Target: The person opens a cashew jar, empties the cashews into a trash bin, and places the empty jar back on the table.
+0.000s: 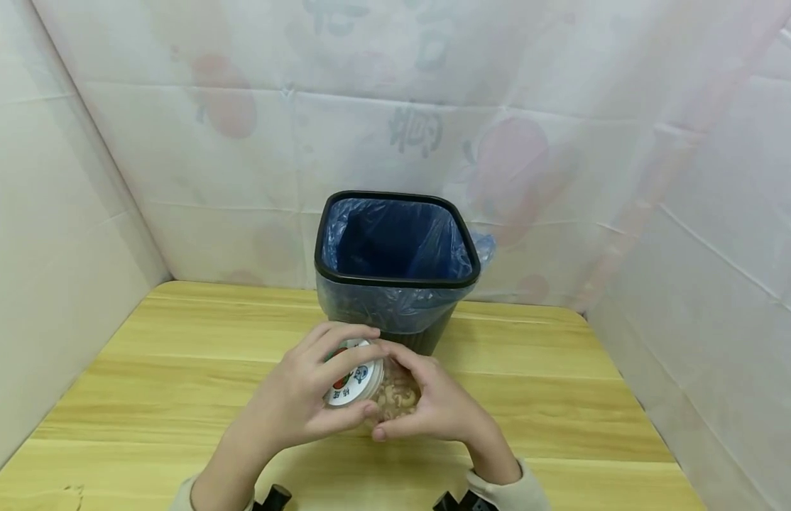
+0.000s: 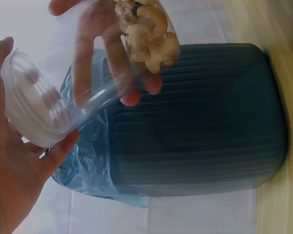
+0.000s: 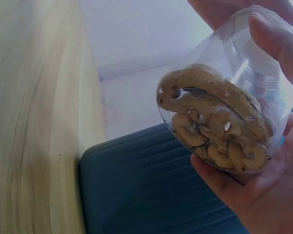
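Observation:
A clear plastic jar is held tilted above the table between both hands. Curved tan pieces that look like cashews lie in its bottom end. My left hand grips the round white lid, which has a printed label, with fingers over the far side and thumb on the near side. The right hand curls round the jar's body, as the right wrist view also shows. In the left wrist view the lid sits at the jar's upper end.
Just beyond the hands stands a dark trash bin with a black rim. A blue plastic bag lines it and folds over the outside. The wood-grain table is enclosed by pale printed cloth walls.

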A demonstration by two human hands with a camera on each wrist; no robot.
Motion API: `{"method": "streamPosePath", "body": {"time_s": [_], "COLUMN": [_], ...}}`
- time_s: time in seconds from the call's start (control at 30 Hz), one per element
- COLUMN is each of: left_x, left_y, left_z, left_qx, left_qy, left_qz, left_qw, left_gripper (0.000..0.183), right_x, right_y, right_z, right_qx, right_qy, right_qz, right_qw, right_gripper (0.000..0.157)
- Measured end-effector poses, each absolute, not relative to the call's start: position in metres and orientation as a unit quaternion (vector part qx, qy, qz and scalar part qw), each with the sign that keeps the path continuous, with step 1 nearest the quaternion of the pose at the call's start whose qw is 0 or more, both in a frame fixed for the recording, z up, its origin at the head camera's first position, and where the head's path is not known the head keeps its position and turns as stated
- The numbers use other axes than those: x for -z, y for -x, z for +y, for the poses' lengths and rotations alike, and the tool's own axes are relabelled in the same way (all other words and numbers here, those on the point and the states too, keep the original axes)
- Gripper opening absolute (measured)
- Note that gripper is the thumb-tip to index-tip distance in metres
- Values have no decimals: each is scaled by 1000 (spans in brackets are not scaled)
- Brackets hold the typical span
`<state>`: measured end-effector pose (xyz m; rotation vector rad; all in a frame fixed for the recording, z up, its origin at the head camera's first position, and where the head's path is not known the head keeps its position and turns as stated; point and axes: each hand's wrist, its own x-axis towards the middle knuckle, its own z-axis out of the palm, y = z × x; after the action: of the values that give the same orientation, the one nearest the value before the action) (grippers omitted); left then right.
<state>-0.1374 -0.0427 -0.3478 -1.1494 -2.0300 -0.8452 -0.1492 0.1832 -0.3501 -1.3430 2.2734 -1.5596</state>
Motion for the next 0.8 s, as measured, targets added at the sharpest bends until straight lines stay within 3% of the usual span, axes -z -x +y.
{"method": "streamPosePath", "body": {"time_s": [0.37, 0.6, 0.8], "left_x": [346, 348, 350], "left_y": [140, 139, 138], "left_z": [-32, -29, -29], "left_qx": [344, 362, 382], "left_qy": [442, 434, 424], "left_qz": [-723, -724, -726], "left_qw": [403, 395, 385], "left_gripper": [40, 36, 35], "right_x": [373, 349, 361], "right_y": [158, 146, 147], "right_z": [179, 174, 171], "right_qx": [514, 516, 525], "right_qy": [454, 445, 426], "right_qz": [728, 732, 737], "right_qw": [5, 5, -1], "right_gripper": [99, 93, 95]}}
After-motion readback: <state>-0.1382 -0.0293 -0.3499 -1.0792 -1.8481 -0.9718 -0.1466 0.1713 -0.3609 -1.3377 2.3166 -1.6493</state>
